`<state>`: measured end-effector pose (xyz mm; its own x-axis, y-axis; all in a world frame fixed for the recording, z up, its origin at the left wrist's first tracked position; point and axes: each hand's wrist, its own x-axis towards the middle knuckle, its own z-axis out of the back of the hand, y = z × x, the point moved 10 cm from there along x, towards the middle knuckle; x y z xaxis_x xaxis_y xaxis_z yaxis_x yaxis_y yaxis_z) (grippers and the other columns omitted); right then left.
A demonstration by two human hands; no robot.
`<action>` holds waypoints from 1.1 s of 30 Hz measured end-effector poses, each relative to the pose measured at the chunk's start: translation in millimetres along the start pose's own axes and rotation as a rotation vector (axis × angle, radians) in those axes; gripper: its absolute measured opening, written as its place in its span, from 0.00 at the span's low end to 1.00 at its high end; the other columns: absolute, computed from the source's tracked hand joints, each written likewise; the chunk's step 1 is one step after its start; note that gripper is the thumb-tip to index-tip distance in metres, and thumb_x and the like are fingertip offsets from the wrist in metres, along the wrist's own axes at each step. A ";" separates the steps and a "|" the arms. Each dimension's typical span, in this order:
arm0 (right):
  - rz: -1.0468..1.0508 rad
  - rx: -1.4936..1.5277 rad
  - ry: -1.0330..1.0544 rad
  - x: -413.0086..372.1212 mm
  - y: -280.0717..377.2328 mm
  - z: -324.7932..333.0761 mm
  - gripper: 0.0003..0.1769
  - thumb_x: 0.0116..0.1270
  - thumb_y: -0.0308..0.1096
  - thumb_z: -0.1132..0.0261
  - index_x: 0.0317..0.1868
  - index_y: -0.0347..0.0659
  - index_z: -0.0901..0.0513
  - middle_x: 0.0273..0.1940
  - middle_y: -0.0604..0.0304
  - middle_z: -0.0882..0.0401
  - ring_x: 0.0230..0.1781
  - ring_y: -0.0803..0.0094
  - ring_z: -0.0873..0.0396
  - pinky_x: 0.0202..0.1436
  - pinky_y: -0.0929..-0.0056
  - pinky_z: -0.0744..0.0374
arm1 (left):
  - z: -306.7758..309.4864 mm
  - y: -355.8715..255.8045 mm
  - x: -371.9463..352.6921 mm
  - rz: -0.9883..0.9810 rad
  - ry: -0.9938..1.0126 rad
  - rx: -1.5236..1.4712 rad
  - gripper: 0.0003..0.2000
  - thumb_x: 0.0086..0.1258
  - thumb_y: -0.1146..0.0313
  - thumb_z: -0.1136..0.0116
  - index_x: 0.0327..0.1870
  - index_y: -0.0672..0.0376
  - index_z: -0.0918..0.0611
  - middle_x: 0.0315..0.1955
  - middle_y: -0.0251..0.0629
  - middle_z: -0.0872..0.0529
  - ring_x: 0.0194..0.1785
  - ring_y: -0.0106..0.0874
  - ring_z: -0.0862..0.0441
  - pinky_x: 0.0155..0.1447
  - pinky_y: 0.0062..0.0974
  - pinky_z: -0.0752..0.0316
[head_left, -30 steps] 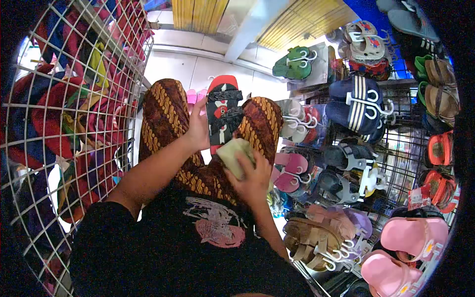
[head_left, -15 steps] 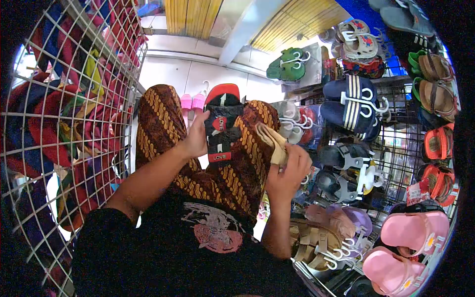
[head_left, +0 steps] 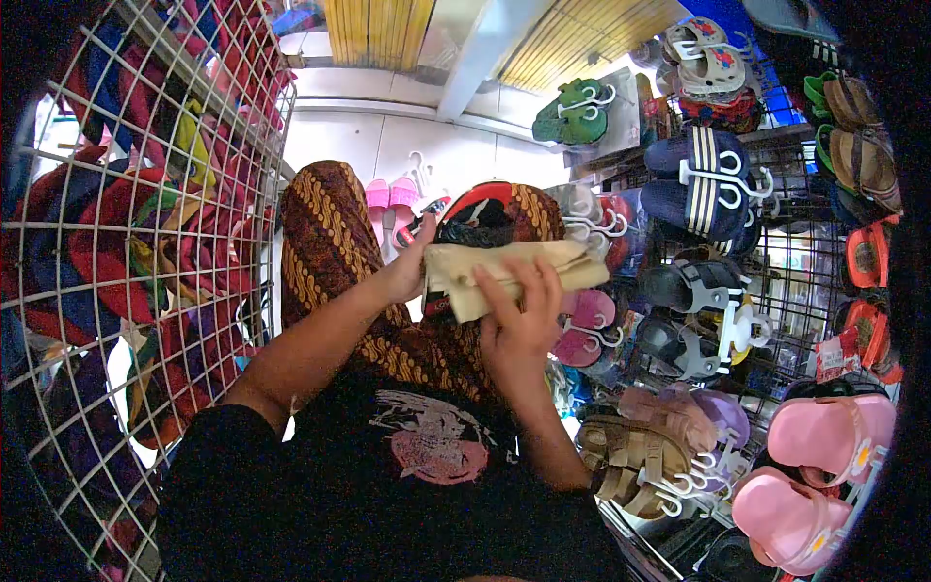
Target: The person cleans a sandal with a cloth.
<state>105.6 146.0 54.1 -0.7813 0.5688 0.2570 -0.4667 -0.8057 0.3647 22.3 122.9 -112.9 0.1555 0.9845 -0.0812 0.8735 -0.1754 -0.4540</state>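
Over my lap, my left hand point(head_left: 405, 272) grips a pair of black-and-red sandals point(head_left: 482, 202) by the side. Their "LOVE" lettering is mostly covered now. A folded cream cloth point(head_left: 461, 267) lies across the straps, held by my right hand point(head_left: 524, 315) with its fingers spread over the top. The cloth hides much of the sandals, and my left fingers are partly out of sight behind them. Patterned brown batik trousers point(head_left: 335, 218) are below both hands.
A white wire grid point(head_left: 155, 233) with colourful footwear behind it rises on the left. On the right, a black rack holds navy striped slides point(head_left: 693, 184), brown sandals point(head_left: 635, 456) and pink clogs point(head_left: 790, 519). Pink sandals point(head_left: 393, 192) on a hanger lie beyond my knees.
My right hand has moved left with the cream cloth, which now covers the sandal straps. The sandals have tilted in my left hand. The whole view has shifted slightly.
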 end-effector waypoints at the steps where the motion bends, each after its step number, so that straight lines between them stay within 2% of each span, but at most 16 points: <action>1: 0.023 0.025 0.018 -4.1 2.3 -1.6 0.28 0.54 0.26 0.34 0.57 0.62 0.15 0.61 0.57 0.25 0.68 0.48 0.34 0.70 0.43 0.36 | 3.1 0.1 -1.3 -0.020 -0.064 -0.050 0.40 0.77 0.32 0.73 0.74 0.59 0.34 0.67 0.44 0.24 0.67 0.38 0.24 0.73 0.38 0.31; 3: 0.069 0.072 0.048 -9.8 5.7 -5.0 0.31 0.50 0.24 0.34 0.57 0.60 0.15 0.60 0.55 0.25 0.68 0.45 0.34 0.72 0.44 0.35 | 2.5 -1.4 -4.8 -0.059 -0.188 -0.147 0.39 0.78 0.34 0.74 0.75 0.59 0.36 0.67 0.44 0.25 0.68 0.37 0.25 0.73 0.39 0.32; 4: -0.025 0.080 0.013 -9.7 -8.7 -2.8 0.31 0.48 0.22 0.36 0.56 0.56 0.15 0.60 0.55 0.25 0.68 0.44 0.35 0.72 0.45 0.35 | -23.8 -11.4 -4.2 -0.123 0.189 -0.253 0.38 0.79 0.35 0.74 0.75 0.59 0.37 0.67 0.44 0.25 0.68 0.37 0.25 0.74 0.39 0.33; 7: -0.191 0.191 -0.091 -14.8 -39.7 -0.6 0.30 0.47 0.21 0.37 0.54 0.54 0.14 0.59 0.55 0.24 0.69 0.45 0.35 0.73 0.45 0.36 | -10.2 -0.9 -3.0 -0.137 -0.155 0.036 0.38 0.79 0.35 0.74 0.75 0.59 0.37 0.67 0.45 0.24 0.69 0.38 0.25 0.74 0.40 0.32; 8: -0.134 0.119 -0.093 -17.0 -30.0 1.7 0.30 0.46 0.19 0.38 0.52 0.53 0.14 0.59 0.55 0.23 0.69 0.45 0.35 0.73 0.46 0.35 | 1.7 4.8 -2.1 -0.144 -0.199 -0.032 0.36 0.79 0.38 0.63 0.76 0.58 0.38 0.65 0.46 0.22 0.63 0.41 0.21 0.67 0.43 0.25; 11: 0.188 0.330 0.183 -18.4 12.3 -11.1 0.31 0.45 0.18 0.37 0.53 0.52 0.14 0.59 0.55 0.22 0.69 0.45 0.34 0.72 0.46 0.34 | 14.4 18.7 -0.7 -0.007 -0.101 -0.149 0.36 0.78 0.36 0.66 0.73 0.59 0.33 0.62 0.46 0.20 0.63 0.40 0.21 0.68 0.41 0.27; 14: -0.014 0.221 0.002 -16.4 -26.9 -13.3 0.33 0.44 0.19 0.35 0.54 0.55 0.14 0.60 0.57 0.22 0.68 0.45 0.33 0.72 0.47 0.33 | -0.6 8.8 -7.7 0.049 -0.281 -0.065 0.38 0.78 0.34 0.68 0.71 0.61 0.31 0.62 0.48 0.20 0.62 0.40 0.20 0.66 0.41 0.24; 16: -0.140 0.200 -0.121 -13.8 -42.5 -2.8 0.34 0.44 0.20 0.33 0.55 0.55 0.14 0.60 0.57 0.22 0.69 0.45 0.34 0.73 0.47 0.34 | -2.7 7.9 -0.7 -0.035 -0.127 -0.071 0.36 0.79 0.36 0.70 0.73 0.59 0.34 0.63 0.45 0.21 0.64 0.38 0.21 0.70 0.38 0.27; 20: 0.161 0.275 0.102 -20.7 12.3 -14.2 0.27 0.47 0.20 0.37 0.49 0.50 0.11 0.55 0.56 0.19 0.68 0.44 0.31 0.70 0.49 0.32 | 1.0 14.5 -2.9 -0.014 0.130 -0.265 0.35 0.80 0.37 0.70 0.74 0.58 0.35 0.66 0.44 0.23 0.67 0.37 0.24 0.72 0.37 0.30; 21: 0.092 0.235 0.040 -21.4 -1.0 -14.2 0.28 0.46 0.21 0.35 0.50 0.52 0.12 0.56 0.56 0.21 0.68 0.44 0.33 0.71 0.48 0.33 | 0.7 16.2 -3.2 -0.008 0.157 -0.337 0.35 0.80 0.37 0.69 0.74 0.58 0.34 0.66 0.44 0.24 0.67 0.37 0.24 0.73 0.37 0.31; 22: 0.022 0.194 -0.021 -22.6 -17.5 -15.2 0.29 0.46 0.22 0.34 0.51 0.53 0.12 0.58 0.57 0.22 0.69 0.43 0.34 0.72 0.46 0.34 | -4.1 4.3 -6.8 -0.027 -0.123 -0.136 0.35 0.80 0.38 0.68 0.73 0.59 0.33 0.67 0.45 0.24 0.67 0.37 0.24 0.73 0.38 0.31; 24: -0.118 0.178 -0.120 -19.8 -39.0 -4.2 0.29 0.45 0.25 0.31 0.52 0.55 0.13 0.59 0.58 0.22 0.69 0.42 0.35 0.73 0.44 0.35 | -7.3 2.4 -4.0 -0.071 -0.091 -0.125 0.34 0.81 0.39 0.68 0.73 0.59 0.33 0.66 0.45 0.24 0.67 0.37 0.24 0.73 0.39 0.31; 26: 0.000 0.159 -0.014 -20.3 -18.8 -12.2 0.27 0.46 0.24 0.32 0.51 0.54 0.12 0.58 0.58 0.22 0.69 0.42 0.35 0.72 0.45 0.34 | -2.7 0.4 -3.5 -0.104 -0.146 -0.105 0.33 0.81 0.41 0.68 0.73 0.59 0.33 0.67 0.46 0.24 0.68 0.38 0.25 0.73 0.39 0.32; 28: 0.121 0.221 0.124 -26.1 8.6 -18.6 0.26 0.47 0.24 0.32 0.50 0.54 0.12 0.58 0.58 0.22 0.68 0.42 0.34 0.70 0.45 0.32 | -5.0 0.8 -1.6 -0.101 0.040 -0.237 0.33 0.82 0.41 0.69 0.73 0.59 0.33 0.66 0.46 0.24 0.67 0.38 0.24 0.73 0.39 0.31; 29: 0.071 0.206 0.072 -28.7 0.4 -18.1 0.27 0.46 0.24 0.32 0.50 0.54 0.12 0.58 0.58 0.22 0.68 0.43 0.33 0.70 0.45 0.31 | -6.6 1.6 -3.0 -0.098 0.132 -0.302 0.32 0.82 0.41 0.69 0.73 0.59 0.34 0.66 0.46 0.24 0.67 0.38 0.24 0.72 0.39 0.30; 33: -0.079 0.185 -0.085 -27.4 -29.3 -15.1 0.24 0.46 0.26 0.30 0.47 0.55 0.11 0.55 0.59 0.21 0.66 0.45 0.32 0.71 0.47 0.32 | -11.3 5.8 4.6 -0.052 -0.135 -0.095 0.33 0.81 0.40 0.68 0.72 0.59 0.32 0.65 0.45 0.22 0.63 0.39 0.20 0.68 0.38 0.25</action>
<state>134.4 151.5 22.8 -0.7039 0.6471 0.2928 -0.4349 -0.7186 0.5427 33.3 126.4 -105.8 0.0511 0.9821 -0.1811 0.9196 -0.1170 -0.3751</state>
